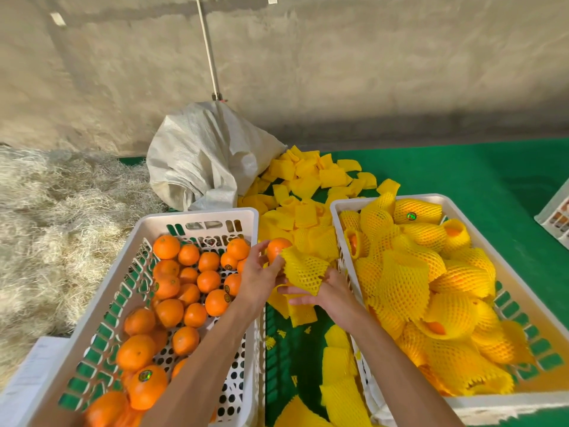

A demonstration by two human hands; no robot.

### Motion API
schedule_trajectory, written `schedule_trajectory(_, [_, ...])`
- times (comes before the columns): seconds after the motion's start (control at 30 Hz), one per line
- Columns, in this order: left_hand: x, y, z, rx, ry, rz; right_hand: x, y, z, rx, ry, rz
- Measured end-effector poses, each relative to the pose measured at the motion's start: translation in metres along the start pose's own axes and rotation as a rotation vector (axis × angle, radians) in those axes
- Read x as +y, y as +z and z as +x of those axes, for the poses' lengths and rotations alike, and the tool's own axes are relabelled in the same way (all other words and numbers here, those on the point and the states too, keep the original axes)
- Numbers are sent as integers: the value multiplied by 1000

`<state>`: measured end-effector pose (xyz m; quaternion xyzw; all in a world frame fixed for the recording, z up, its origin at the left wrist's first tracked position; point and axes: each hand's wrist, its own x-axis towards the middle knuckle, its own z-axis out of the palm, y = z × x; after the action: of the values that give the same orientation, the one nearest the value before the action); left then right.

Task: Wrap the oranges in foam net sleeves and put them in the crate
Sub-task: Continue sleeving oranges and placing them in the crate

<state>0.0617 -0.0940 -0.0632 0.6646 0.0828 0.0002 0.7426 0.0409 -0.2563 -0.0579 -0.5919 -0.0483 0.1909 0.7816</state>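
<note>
Orange [276,247] — one, two hands, two crates

Fruit-packing shed, rough and makeshift. Green-covered packing table [462,174] as landmark. On its left part, white slotted crate [197,218] full of loose oranges [166,246]; on its right part, second crate [443,200] of net-wrapped fruit. Between crates, heap of yellow foam net sleeves [303,180]. Behind heap, woven sack [200,155]. Left of table, pale straw [52,204]. Beyond table, bare plaster wall [369,63].
</note>
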Motion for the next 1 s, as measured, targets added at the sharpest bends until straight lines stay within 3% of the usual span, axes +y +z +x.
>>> schedule_trajectory(0.13, [2,-1,0,-2,-38,-5,-6,1,-3,-3,-17,73])
schedule_trajectory(0.4, [13,-8,-11,-224,-79,-98,-12,-7,-2,112,72,165])
schedule_trajectory(0.7, [15,0,-22,-324,41,186,-16,-13,-5,16,94,243])
schedule_trajectory(0.8, [17,-2,-20,-357,-1,178,-16,-14,-6,8,100,248])
schedule_trajectory(0.9, [18,1,-19,-322,-23,187,-16,-13,-6,29,128,255])
schedule_trajectory(1.0, [14,6,-21,-264,65,317,-17,-11,-7,35,144,258])
